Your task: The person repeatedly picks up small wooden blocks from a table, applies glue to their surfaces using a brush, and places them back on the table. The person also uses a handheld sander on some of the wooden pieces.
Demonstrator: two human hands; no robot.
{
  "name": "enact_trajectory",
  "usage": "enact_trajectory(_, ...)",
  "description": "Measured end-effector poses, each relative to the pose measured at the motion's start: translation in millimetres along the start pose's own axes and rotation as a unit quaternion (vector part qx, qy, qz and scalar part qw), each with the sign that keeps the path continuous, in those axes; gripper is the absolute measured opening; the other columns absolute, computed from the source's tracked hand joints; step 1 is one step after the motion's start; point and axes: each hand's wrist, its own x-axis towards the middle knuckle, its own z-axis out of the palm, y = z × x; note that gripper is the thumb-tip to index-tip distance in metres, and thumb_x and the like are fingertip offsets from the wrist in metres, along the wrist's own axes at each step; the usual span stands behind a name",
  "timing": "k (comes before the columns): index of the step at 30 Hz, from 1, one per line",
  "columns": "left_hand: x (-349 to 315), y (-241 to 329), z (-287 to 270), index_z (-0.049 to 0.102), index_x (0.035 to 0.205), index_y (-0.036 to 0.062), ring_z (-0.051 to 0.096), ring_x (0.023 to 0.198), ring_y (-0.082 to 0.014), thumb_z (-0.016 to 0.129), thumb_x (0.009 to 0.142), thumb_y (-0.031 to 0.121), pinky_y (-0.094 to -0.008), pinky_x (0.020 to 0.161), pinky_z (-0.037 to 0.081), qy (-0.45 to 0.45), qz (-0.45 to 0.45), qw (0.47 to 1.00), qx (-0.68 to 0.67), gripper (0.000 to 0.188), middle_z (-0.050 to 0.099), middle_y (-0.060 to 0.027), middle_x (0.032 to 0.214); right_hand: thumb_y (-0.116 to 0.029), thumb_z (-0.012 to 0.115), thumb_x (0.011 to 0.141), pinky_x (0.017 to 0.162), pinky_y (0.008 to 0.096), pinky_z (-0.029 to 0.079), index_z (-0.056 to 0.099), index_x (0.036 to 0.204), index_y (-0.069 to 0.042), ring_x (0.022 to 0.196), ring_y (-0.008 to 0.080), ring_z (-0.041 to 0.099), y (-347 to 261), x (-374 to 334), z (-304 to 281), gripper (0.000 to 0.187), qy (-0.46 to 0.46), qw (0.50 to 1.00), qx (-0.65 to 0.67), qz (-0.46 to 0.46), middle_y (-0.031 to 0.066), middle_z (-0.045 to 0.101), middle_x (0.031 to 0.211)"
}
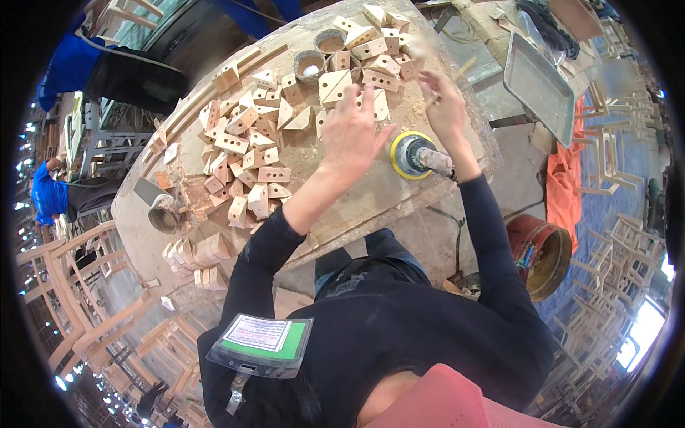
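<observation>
My left hand [348, 135] reaches over the table with its thumb spread away from the fingers. Under and beside its fingertips lie pale triangular wooden blocks with drilled holes, among them a larger block [335, 87]; whether the fingers touch them I cannot tell. To the right, my right hand [445, 110] is raised above the tabletop, fingers loosely bent and apart, with no held thing that I can make out. Just below it a round power sander [415, 155] with a yellow-rimmed pad rests near the table's front edge. A blurred pale patch shows beyond the right fingertips.
Many drilled blocks [246, 143] are heaped on the wooden table [389, 203]. Round tins [309, 65] stand among them, another tin [164, 214] at left. A grey tray [540, 85] and a rusty red drum [539, 253] are at right. Chair frames [85, 285] and other people surround the table.
</observation>
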Motion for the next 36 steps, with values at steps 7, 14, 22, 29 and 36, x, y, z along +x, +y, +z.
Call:
enact_trajectory(7,-76,-48,-21,0.057,0.12,0.0062,0.059,0.092,-0.0305,0.068,0.082,0.037,-0.0394,0.076,0.049,-0.016,-0.181,0.981,-0.063,0.05,0.052,-0.0129,0.107,-0.038,0.068,0.083,0.079,0.0423,0.048,0.06,0.118,-0.011,0.094,0.0331,0.061,37,54,75,0.044,-0.045,0.971,-0.21,-0.104,0.0153,0.066,0.094)
enact_trajectory(14,-103,-152,-37,0.057,0.117,0.0053,0.061,0.095,-0.0309,0.068,0.081,0.027,-0.041,0.081,0.049,0.002,-0.272,0.961,0.044,0.044,0.052,-0.012,0.114,-0.033,0.073,0.08,0.078,0.0363,0.049,0.062,0.116,-0.01,0.086,0.0282,0.062,19,34,37,0.043,-0.048,0.98,-0.188,-0.042,0.0138,0.065,0.092)
enact_trajectory(22,-58,-246,-16,0.059,0.113,0.0029,0.055,0.105,-0.0295,0.071,0.074,0.013,-0.0386,0.088,0.048,0.019,-0.178,0.976,0.127,0.043,0.057,-0.0136,0.109,-0.018,0.063,0.091,0.087,0.0301,0.05,0.053,0.121,0.008,0.094,0.0187,0.062,-29,-17,-44,0.042,-0.007,0.948,0.276,0.159,0.0118,0.063,0.108)
enact_trajectory(29,-86,-141,-73,0.057,0.12,-0.0012,0.061,0.075,-0.0111,0.067,0.088,0.025,-0.0242,0.069,0.051,0.035,-0.248,0.83,-0.499,0.042,0.066,-0.0052,0.09,-0.014,0.06,0.093,0.084,0.026,0.052,0.054,0.117,0.005,0.09,0.0136,0.063,-109,-79,-48,0.031,-0.121,0.837,0.479,0.235,0.0078,0.062,0.1)
enact_trajectory(36,-143,-58,-100,0.053,0.123,-0.0032,0.06,0.08,-0.0097,0.065,0.09,0.027,-0.0248,0.073,0.05,0.0,-0.223,0.674,-0.704,0.046,0.065,-0.0049,0.099,-0.022,0.063,0.091,0.082,0.0275,0.054,0.052,0.124,0.005,0.089,0.0126,0.063,-178,-136,-15,0.044,-0.185,0.824,0.476,0.245,0.0077,0.064,0.1)
